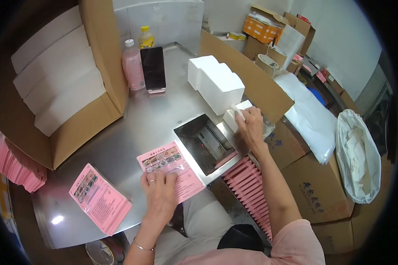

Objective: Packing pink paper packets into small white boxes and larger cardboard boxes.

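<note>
A flat pink printed packet (188, 179) with small food pictures lies at the steel table's front edge, beside a rectangular opening. Over its middle is my left hand (160, 192), fingers bent and close together, holding it against the table; the plastic looks slightly raised by the fingertips. Beyond the opening, my right hand (252, 126) grips a small bundle of white paper napkins (231, 118), thumb and fingers closed on it. Just behind stands a larger stack of white napkins (216, 86). A pile of matching pink packets (101, 198) sits to the left.
The rectangular opening (203, 141) has a metal rim and hollow inside. Many pink packets (250, 190) stand in a row below it. An open carton (90, 128) of white stacks leans at left. A phone (153, 68) and pink bottle (133, 66) stand behind; cartons (316, 181) fill the right.
</note>
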The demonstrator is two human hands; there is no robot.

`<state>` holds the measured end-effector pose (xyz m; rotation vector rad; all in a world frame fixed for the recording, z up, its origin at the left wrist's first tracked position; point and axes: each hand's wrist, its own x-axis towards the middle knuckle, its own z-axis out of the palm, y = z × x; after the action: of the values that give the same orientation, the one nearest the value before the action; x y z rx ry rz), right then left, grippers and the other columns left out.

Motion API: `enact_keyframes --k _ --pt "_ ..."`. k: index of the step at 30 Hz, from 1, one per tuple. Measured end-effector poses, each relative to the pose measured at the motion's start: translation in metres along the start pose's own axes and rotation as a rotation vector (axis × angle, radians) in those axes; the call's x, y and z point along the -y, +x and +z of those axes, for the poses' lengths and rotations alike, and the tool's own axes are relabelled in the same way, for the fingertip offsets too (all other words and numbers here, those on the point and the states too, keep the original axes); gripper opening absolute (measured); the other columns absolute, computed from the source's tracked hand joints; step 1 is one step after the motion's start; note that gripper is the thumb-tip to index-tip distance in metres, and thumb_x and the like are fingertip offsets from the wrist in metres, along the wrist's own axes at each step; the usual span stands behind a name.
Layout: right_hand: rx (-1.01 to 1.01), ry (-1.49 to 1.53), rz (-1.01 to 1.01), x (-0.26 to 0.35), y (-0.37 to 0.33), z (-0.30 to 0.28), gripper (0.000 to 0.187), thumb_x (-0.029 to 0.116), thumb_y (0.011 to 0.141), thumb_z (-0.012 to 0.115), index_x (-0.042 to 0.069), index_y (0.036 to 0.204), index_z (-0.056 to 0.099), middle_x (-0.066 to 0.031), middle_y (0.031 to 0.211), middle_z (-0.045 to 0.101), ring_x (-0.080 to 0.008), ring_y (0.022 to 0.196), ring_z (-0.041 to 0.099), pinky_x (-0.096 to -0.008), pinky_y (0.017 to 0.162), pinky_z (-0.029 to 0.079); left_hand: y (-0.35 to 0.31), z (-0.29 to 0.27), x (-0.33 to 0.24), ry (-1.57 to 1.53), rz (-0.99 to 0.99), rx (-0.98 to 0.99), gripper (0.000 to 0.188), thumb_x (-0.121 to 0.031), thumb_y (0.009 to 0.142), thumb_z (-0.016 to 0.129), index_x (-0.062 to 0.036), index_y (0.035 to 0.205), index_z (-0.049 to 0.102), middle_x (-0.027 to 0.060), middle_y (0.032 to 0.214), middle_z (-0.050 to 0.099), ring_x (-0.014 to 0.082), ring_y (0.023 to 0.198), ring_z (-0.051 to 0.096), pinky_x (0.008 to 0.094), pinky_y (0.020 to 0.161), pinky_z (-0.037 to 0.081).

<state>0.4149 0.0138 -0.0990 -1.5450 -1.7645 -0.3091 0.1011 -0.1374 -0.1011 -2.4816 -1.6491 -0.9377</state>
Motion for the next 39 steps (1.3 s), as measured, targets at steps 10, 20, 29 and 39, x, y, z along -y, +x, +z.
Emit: enact_keyframes --k 10,20,29,39 --pt "-0.082 0.019 -0.012 0.006 0.000 -0.004 0.024 0.010 0.086 0.057 0.003 0.103 0.073 -0.0148 0.092 0.062 -0.0324 0.094 0.057 -0.0422 0.081 0.047 0.000 0.006 0.005 -0.218 -0.020 -0.040 0.017 0.001 0.086 0.064 -0.0030 0.101 0.058 0.0156 0.096 0.052 0.0358 0.091 0.050 0.0506 0.085 0.041" --pt "0.179 0.300 -0.861 0.156 -0.094 0.012 0.032 0.018 0.082 0.060 0.003 0.110 0.065 -0.0138 0.097 0.059 -0.0321 0.102 0.064 -0.0653 0.106 0.036 -0.006 -0.019 0.012 -0.038 -0.061 0.109 0.078 -0.028 0.068 0.081 -0.0020 0.135 0.051 0.0275 0.147 0.038 0.0477 0.137 0.037 0.0598 0.107 0.035" --pt "0.155 0.350 -0.605 0.138 -0.068 0.006 0.037 0.008 0.073 0.062 -0.004 0.108 0.061 -0.0165 0.093 0.061 -0.0349 0.087 0.061 -0.0486 0.093 0.041 -0.006 -0.008 0.016 0.127 -0.168 0.085 0.067 -0.044 0.073 0.074 -0.0106 0.129 0.060 0.0235 0.146 0.043 0.0471 0.131 0.039 0.0629 0.105 0.026" --pt "0.017 -0.193 -0.129 0.013 -0.010 0.005 0.014 0.015 0.088 0.064 0.005 0.095 0.070 -0.0117 0.090 0.057 -0.0303 0.091 0.055 -0.0439 0.075 0.045 0.016 -0.001 -0.005 0.233 -0.088 -0.020 0.060 -0.047 0.075 0.072 -0.0094 0.121 0.065 0.0247 0.124 0.053 0.0372 0.108 0.050 0.0523 0.088 0.038"
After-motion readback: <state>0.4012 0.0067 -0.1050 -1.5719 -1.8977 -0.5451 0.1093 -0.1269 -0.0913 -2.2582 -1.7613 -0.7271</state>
